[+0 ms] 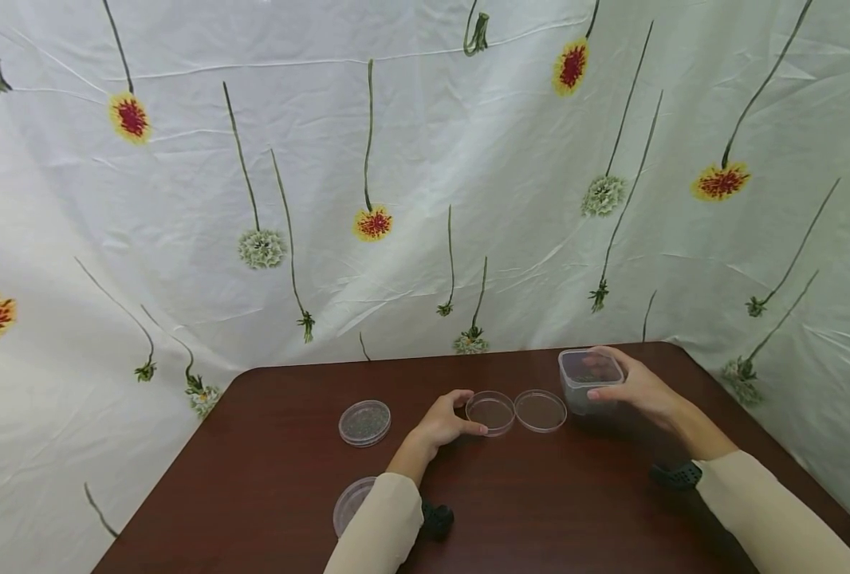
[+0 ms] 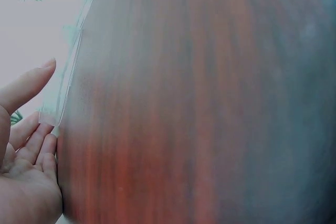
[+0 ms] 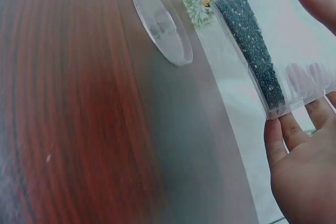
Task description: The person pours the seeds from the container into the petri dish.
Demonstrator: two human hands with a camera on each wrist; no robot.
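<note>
My left hand [image 1: 445, 420] holds the left edge of a clear round petri dish [image 1: 491, 413], thumb on the near side and fingers on the far side. In the left wrist view the dish wall [image 2: 67, 72] shows edge-on beside the thumb. A second clear round dish or lid [image 1: 541, 411] lies touching its right side. My right hand [image 1: 639, 388] grips a clear, squarish plastic container [image 1: 581, 399] next to that. Small dark grains [image 3: 252, 48] form a layer in the container's bottom, as the right wrist view shows. Whether the container touches the table is unclear.
A round dish with grey speckled contents [image 1: 364, 422] sits left of my left hand. Another clear round dish or lid [image 1: 349, 504] is partly covered by my left sleeve. The dark brown table [image 1: 267, 478] meets a white flower-printed cloth [image 1: 310, 159] at its back edge.
</note>
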